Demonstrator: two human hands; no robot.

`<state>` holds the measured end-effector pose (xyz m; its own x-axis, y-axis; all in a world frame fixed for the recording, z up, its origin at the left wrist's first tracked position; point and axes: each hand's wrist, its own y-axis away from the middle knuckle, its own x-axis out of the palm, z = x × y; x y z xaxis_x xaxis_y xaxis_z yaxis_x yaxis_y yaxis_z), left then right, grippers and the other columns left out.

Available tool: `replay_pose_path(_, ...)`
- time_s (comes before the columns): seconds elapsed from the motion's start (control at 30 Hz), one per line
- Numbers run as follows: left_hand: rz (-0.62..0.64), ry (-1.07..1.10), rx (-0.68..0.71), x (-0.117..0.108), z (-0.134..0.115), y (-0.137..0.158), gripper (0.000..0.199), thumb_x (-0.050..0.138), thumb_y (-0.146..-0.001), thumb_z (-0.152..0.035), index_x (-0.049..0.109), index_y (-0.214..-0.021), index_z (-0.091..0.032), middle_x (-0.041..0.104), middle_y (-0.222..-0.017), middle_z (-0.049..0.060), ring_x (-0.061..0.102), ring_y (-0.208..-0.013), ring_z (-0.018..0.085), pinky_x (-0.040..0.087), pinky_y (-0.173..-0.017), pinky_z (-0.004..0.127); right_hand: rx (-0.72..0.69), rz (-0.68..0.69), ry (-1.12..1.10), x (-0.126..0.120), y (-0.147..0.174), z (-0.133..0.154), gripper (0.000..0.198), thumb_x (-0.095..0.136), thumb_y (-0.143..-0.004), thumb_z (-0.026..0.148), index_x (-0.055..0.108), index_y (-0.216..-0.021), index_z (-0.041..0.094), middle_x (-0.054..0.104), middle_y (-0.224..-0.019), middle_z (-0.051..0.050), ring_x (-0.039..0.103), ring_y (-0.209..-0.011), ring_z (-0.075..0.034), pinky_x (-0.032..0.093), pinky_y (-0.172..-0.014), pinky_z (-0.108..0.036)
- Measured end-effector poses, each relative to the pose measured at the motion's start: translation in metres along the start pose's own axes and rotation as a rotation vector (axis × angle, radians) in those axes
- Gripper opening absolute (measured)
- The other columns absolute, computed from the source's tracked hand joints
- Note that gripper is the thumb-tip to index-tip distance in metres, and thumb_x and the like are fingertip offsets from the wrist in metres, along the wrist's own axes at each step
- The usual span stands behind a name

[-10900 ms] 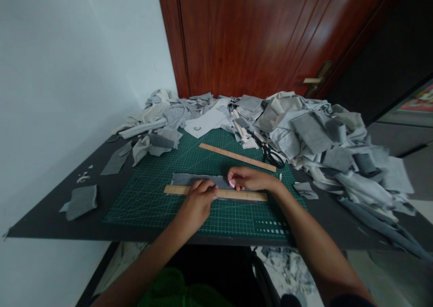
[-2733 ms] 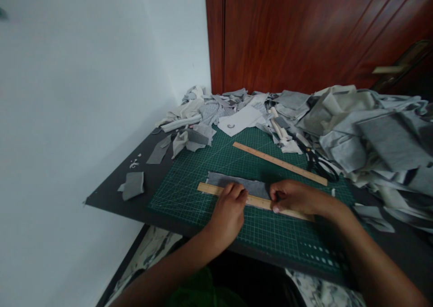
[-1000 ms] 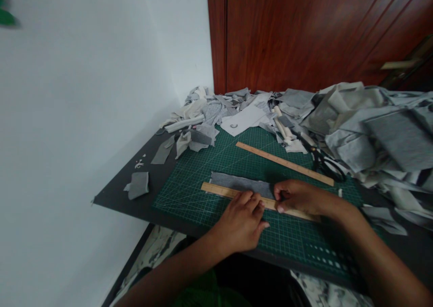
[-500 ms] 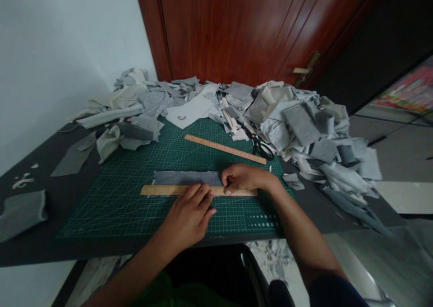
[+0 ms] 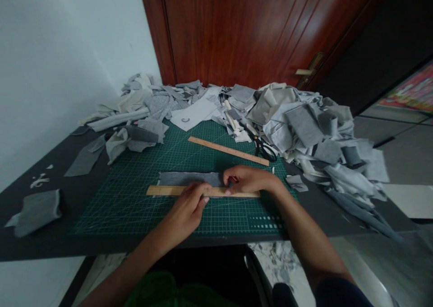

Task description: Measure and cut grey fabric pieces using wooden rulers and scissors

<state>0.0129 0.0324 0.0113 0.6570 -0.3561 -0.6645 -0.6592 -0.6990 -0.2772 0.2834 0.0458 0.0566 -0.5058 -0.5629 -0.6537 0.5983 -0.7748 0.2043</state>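
A wooden ruler (image 5: 165,190) lies crosswise over the near part of a grey fabric strip (image 5: 182,179) on the green cutting mat (image 5: 128,207). My left hand (image 5: 189,207) is closed on the ruler near its middle, fingers over the top and thumb at the near edge. Farther right, my right hand (image 5: 248,179) has its fingers curled over the strip. Its thumb rests on the ruler, and whatever its fingers hold, if anything, is hidden. Beyond the hands lies a second wooden ruler (image 5: 226,151), with black-handled scissors (image 5: 265,151) at its right end.
Piles of grey and white fabric scraps (image 5: 304,124) line the back and right of the dark table (image 5: 111,247). A white paper-like piece (image 5: 194,113) lies at the mat's far edge. A folded grey cloth (image 5: 39,211) rests at the left. A wooden door (image 5: 230,31) stands behind.
My left hand has gone from lying flatter across the ruler to curled fingers with the thumb drawn in at its near edge. My right hand keeps nearly the same pose. The view has shifted slightly.
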Motion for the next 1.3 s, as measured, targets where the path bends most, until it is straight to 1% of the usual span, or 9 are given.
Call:
replay_pose_path(0.2, 0.055, 0.175, -0.130, -0.006, 0.007, -0.002, 0.019, 0.041, -0.104, -0.023, 0.052, -0.119, -0.025, 0.067, -0.121, 0.007, 0.065, -0.116, 0.020, 0.051, -0.105, 0.041, -0.045, -0.019, -0.116, 0.000, 0.004, -0.005, 0.033, 0.067, -0.090, 0.028, 0.065, -0.121, 0.017, 0.061, -0.089, 0.000, 0.055, -0.077, -0.015, 0.042, -0.066, -0.024)
replay_pose_path(0.33, 0.020, 0.124, -0.062, -0.002, 0.014, 0.001, 0.025, 0.040, -0.103, -0.020, 0.054, -0.123, -0.024, 0.067, -0.123, 0.008, 0.064, -0.118, 0.021, 0.050, -0.107, 0.043, -0.021, -0.065, -0.455, -0.002, -0.002, -0.018, 0.028, 0.067, -0.090, 0.033, 0.068, -0.113, 0.017, 0.067, -0.094, -0.003, 0.063, -0.079, -0.015, 0.052, -0.073, -0.029)
replay_pose_path(0.43, -0.025, 0.044, 0.068, 0.004, 0.017, 0.001, 0.042, 0.039, -0.097, -0.007, 0.057, -0.131, -0.024, 0.064, -0.130, 0.008, 0.058, -0.124, 0.022, 0.048, -0.109, 0.044, -0.013, -0.265, -0.574, 0.002, -0.014, -0.022, 0.041, 0.081, -0.077, 0.040, 0.068, -0.108, 0.017, 0.071, -0.082, -0.002, 0.067, -0.068, -0.018, 0.056, -0.064, -0.033)
replay_pose_path(0.57, 0.043, -0.037, 0.235, 0.006, 0.014, -0.003, 0.058, 0.041, -0.081, 0.009, 0.069, -0.120, -0.024, 0.068, -0.118, 0.006, 0.057, -0.116, 0.023, 0.050, -0.105, 0.044, -0.028, -0.558, -0.492, 0.025, -0.016, -0.012, 0.029, 0.075, -0.083, 0.046, 0.068, -0.096, 0.021, 0.070, -0.081, -0.003, 0.067, -0.074, -0.019, 0.055, -0.072, -0.035)
replay_pose_path(0.7, 0.010, -0.070, 0.247, 0.006, 0.008, -0.003, 0.054, 0.044, -0.080, 0.011, 0.071, -0.114, -0.020, 0.068, -0.114, 0.006, 0.056, -0.112, 0.024, 0.051, -0.103, 0.044, -0.054, -0.808, -0.350, 0.067, 0.008, 0.007, 0.017, 0.071, -0.090, 0.041, 0.071, -0.090, 0.024, 0.068, -0.112, -0.008, 0.062, -0.111, -0.024, 0.046, -0.099, -0.041)
replay_pose_path(0.9, 0.017, -0.126, 0.225, 0.007, 0.002, -0.001, 0.053, 0.045, -0.078, 0.011, 0.071, -0.114, -0.018, 0.067, -0.115, 0.008, 0.056, -0.113, 0.025, 0.052, -0.103, 0.044, 0.132, -1.196, -0.093, 0.117, 0.052, 0.012, 0.018, 0.057, -0.099, 0.040, 0.062, -0.092, 0.024, 0.061, -0.080, -0.001, 0.058, -0.072, -0.019, 0.048, -0.067, -0.030)
replay_pose_path(1.0, 0.017, -0.152, 0.226, 0.008, 0.001, -0.001, 0.050, 0.045, -0.080, 0.009, 0.071, -0.113, -0.017, 0.067, -0.119, 0.009, 0.057, -0.115, 0.026, 0.052, -0.106, 0.046, 0.211, -1.233, -0.078, 0.124, 0.064, 0.009, 0.016, 0.049, -0.103, 0.037, 0.054, -0.096, 0.024, 0.063, -0.080, -0.002, 0.058, -0.067, -0.018, 0.049, -0.064, -0.029)
replay_pose_path(1.17, 0.000, -0.193, 0.231, 0.010, -0.001, 0.000, 0.038, 0.049, -0.089, 0.000, 0.072, -0.114, -0.016, 0.067, -0.123, 0.012, 0.057, -0.118, 0.029, 0.050, -0.107, 0.050, 0.263, -1.194, 0.076, 0.121, 0.077, 0.007, 0.015, 0.053, -0.102, 0.036, 0.058, -0.109, 0.023, 0.069, -0.089, -0.006, 0.066, -0.084, -0.024, 0.053, -0.081, -0.038)
replay_pose_path(1.3, 0.002, -0.207, 0.223, 0.010, -0.004, 0.001, 0.030, 0.054, -0.093, -0.007, 0.071, -0.116, -0.015, 0.067, -0.126, 0.013, 0.057, -0.121, 0.030, 0.049, -0.109, 0.049, 0.256, -1.173, 0.238, 0.118, 0.087, 0.005, 0.015, 0.053, -0.101, 0.032, 0.065, -0.096, 0.023, 0.068, -0.097, -0.010, 0.065, -0.095, -0.027, 0.052, -0.088, -0.041)
